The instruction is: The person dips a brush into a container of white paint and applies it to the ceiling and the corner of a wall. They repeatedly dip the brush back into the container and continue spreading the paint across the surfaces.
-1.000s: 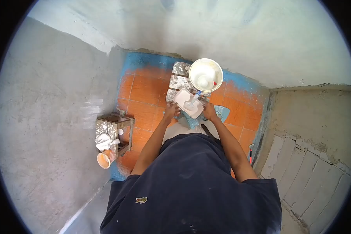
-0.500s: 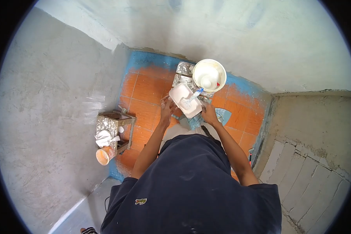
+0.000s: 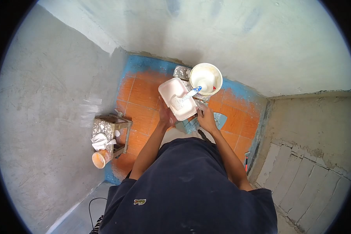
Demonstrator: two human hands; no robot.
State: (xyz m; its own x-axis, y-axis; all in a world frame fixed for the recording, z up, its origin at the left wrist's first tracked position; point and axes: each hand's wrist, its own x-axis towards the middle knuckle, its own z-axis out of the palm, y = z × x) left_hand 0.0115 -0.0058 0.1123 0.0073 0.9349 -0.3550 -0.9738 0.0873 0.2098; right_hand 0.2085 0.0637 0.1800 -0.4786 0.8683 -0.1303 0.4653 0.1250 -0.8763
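Observation:
A white tray (image 3: 170, 89) holds white paste, with a blue-and-white-handled brush (image 3: 193, 92) lying across it. Under the tray's left side, my left hand (image 3: 165, 114) supports it, partly hidden. At its lower right edge is my right hand (image 3: 206, 117), its fingers bent; whether it grips the tray or something else is unclear. Just beyond stands a white bucket (image 3: 218, 73) of white paste on a paint-splattered stool (image 3: 181, 72).
On the left, a small splattered stool (image 3: 103, 124) carries a white cloth (image 3: 100, 141) and an orange-stained container (image 3: 99, 160). A red-handled tool (image 3: 246, 163) lies near the right wall. Walls stand ahead and on both sides.
The tray and brush have moved left with my left hand, which now reaches further beneath the tray. My right hand has shifted slightly left and down. The whole view has shifted a little.

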